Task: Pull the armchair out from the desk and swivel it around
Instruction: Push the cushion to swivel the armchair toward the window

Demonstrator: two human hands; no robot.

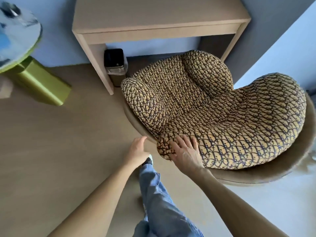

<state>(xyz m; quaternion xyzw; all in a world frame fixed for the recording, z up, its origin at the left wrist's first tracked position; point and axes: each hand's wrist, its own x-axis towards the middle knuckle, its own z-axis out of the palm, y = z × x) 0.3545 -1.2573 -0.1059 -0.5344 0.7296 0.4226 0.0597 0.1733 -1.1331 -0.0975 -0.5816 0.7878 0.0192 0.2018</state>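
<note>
Both hands meet the armchair [213, 113]: left hand [137, 151] cupping its rim, right hand [185, 151] flat.

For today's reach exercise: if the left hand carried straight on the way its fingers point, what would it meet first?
Most likely the armchair's tan outer shell: the left hand already has its fingertips at that rim, though actual contact is unclear.

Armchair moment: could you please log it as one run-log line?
armchair: partly out from desk | left hand: at shell rim | right hand: flat on cushion | bin: under desk
</note>
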